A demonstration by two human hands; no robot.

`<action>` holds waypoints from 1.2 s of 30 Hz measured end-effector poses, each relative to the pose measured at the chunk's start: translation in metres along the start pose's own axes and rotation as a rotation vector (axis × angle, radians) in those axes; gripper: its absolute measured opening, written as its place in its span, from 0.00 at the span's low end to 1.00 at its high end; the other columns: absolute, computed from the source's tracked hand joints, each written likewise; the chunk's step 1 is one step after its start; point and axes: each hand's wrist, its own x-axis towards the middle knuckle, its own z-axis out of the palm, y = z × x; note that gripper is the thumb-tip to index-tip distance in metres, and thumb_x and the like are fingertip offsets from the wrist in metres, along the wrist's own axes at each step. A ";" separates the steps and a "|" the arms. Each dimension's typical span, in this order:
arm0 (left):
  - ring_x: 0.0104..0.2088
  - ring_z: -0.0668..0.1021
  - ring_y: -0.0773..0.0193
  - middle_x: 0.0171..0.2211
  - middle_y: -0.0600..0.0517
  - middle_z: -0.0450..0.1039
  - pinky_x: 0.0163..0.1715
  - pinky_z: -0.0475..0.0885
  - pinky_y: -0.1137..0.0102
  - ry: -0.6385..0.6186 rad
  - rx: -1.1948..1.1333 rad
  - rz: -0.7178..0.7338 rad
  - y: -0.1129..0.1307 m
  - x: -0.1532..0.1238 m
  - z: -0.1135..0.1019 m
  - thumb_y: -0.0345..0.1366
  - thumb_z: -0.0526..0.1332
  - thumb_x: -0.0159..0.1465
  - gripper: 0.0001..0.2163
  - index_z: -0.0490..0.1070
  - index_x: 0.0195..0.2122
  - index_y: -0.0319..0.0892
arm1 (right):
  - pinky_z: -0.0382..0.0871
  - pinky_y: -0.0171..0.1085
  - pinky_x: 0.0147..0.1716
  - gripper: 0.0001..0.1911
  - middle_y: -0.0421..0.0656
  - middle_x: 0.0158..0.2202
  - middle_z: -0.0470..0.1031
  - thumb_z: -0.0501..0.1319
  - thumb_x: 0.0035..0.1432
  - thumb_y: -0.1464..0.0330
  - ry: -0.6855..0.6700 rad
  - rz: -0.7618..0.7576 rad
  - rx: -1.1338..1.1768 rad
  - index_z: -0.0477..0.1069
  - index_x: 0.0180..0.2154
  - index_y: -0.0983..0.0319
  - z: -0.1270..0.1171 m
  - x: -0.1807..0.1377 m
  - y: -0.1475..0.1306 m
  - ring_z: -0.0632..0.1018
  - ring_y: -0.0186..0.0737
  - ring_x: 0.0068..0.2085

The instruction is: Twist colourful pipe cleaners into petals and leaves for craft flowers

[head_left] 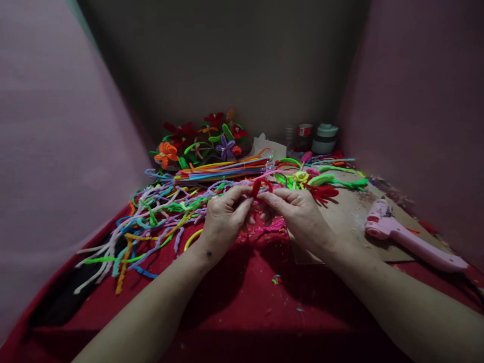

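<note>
Between my two hands a red pipe cleaner (266, 183) is bent into a small loop that stands up above the fingertips. My left hand (229, 212) pinches its left side between thumb and fingers. The other side is pinched by my right hand (297, 209), whose thumb and forefinger almost meet those of the left. The lower ends of the pipe cleaner are hidden by my fingers. Just right of my right hand lie red pipe-cleaner petals (323, 193) beside green leaf shapes (330, 179).
Loose coloured pipe cleaners (151, 222) sprawl left, with a straight bundle (223, 170) behind. Finished pipe-cleaner flowers (226, 147) stand at the back near a lidded jar (325, 138). A pink glue gun (412, 237) rests on a board (340, 222) at right. Scraps dot the red cloth (242, 302).
</note>
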 end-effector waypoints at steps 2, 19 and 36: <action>0.15 0.70 0.71 0.17 0.57 0.69 0.15 0.66 0.78 0.005 -0.006 0.000 0.000 0.000 0.000 0.38 0.58 0.57 0.10 0.71 0.39 0.42 | 0.60 0.34 0.22 0.16 0.40 0.19 0.69 0.59 0.53 0.60 0.019 0.022 -0.036 0.69 0.20 0.63 0.001 -0.001 -0.001 0.68 0.32 0.21; 0.18 0.75 0.67 0.20 0.54 0.71 0.16 0.72 0.74 -0.207 -0.166 -0.177 0.013 -0.003 0.007 0.34 0.59 0.56 0.05 0.68 0.32 0.38 | 0.60 0.32 0.24 0.11 0.38 0.24 0.70 0.63 0.48 0.62 -0.062 0.063 0.203 0.71 0.27 0.64 -0.013 0.012 0.010 0.67 0.29 0.23; 0.18 0.75 0.67 0.18 0.53 0.72 0.18 0.73 0.73 -0.333 -0.125 -0.211 0.010 0.003 0.000 0.36 0.61 0.54 0.08 0.65 0.25 0.38 | 0.56 0.33 0.20 0.10 0.37 0.16 0.66 0.65 0.42 0.66 0.117 0.141 0.304 0.69 0.18 0.65 -0.013 0.013 0.007 0.64 0.28 0.19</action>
